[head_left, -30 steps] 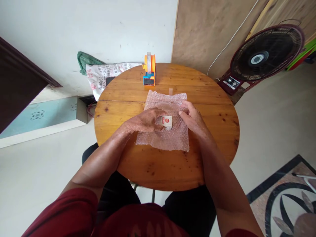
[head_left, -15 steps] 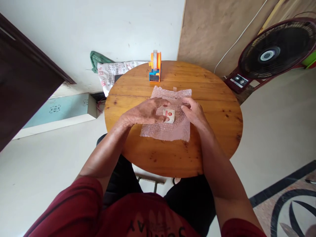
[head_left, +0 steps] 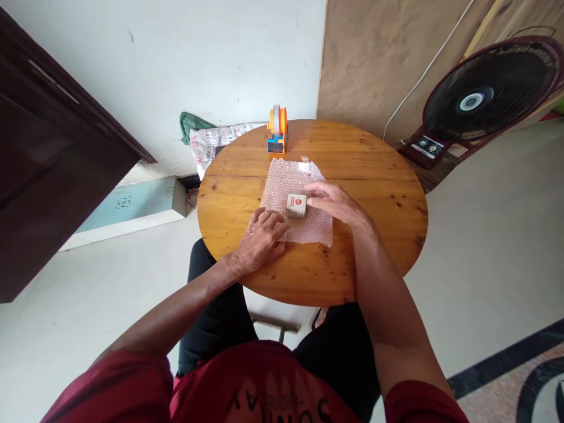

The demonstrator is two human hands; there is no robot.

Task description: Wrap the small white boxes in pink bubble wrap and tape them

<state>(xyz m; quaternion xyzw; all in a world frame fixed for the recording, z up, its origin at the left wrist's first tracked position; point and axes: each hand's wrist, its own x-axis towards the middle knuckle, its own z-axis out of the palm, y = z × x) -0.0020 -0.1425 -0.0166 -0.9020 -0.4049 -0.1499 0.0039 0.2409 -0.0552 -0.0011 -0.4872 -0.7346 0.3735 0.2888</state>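
Note:
A small white box with a red round mark sits on a sheet of pinkish bubble wrap laid on the table. My left hand is at the sheet's near left corner, its fingers curled over the edge with the thumb lower down; the corner itself is hidden under it. Beside the box on its right is my right hand, fingers stretched out and apart, tips at or very near the box's side. A short strip of clear tape shows at the far edge of the wrap.
An orange and blue tape dispenser stands at the back of the round wooden table. A floor fan is to the right. A printed sack lies behind the table at the left, by the wall.
My left hand has left the box and moved down and left to the wrap's near corner. My right hand has come in closer to the box. The view has shifted slightly.

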